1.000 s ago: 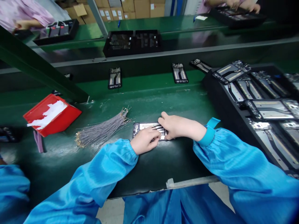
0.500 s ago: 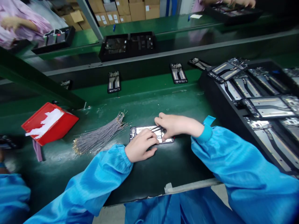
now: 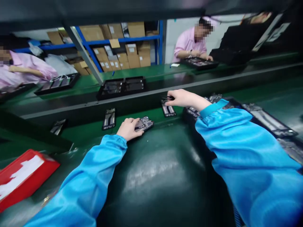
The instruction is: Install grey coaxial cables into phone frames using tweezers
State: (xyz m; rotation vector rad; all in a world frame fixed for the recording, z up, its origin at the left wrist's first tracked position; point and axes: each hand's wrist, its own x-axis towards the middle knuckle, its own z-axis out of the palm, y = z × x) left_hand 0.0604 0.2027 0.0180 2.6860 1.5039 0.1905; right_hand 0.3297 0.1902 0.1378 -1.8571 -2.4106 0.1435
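Observation:
My left hand (image 3: pixel 129 128) is closed on an opened phone body (image 3: pixel 147 122), whose circuit board shows at its right end. Black tweezers (image 3: pixel 167 98) stick out from the closed fingers of my right hand (image 3: pixel 181 98). That hand is over the upper end of a second opened phone body (image 3: pixel 169 111), which lies on the green strip. I cannot tell whether its fingertips touch that phone. Most of the grey cable bundle is hidden by my left sleeve, with only a few gold tips (image 3: pixel 46 199) in sight.
Another phone body (image 3: pixel 109 119) lies to the left on the strip. A red box (image 3: pixel 26 176) stands at lower left. Opened phones (image 3: pixel 270 119) fill a black tray at right, partly behind my right arm. Beyond the ledge, co-workers in pink (image 3: pixel 191 42) sit near trays.
My view has tilted up. Both hands have moved away from the table's front edge. The left brought the phone body to the far strip; the right, with the tweezers, moved to another phone.

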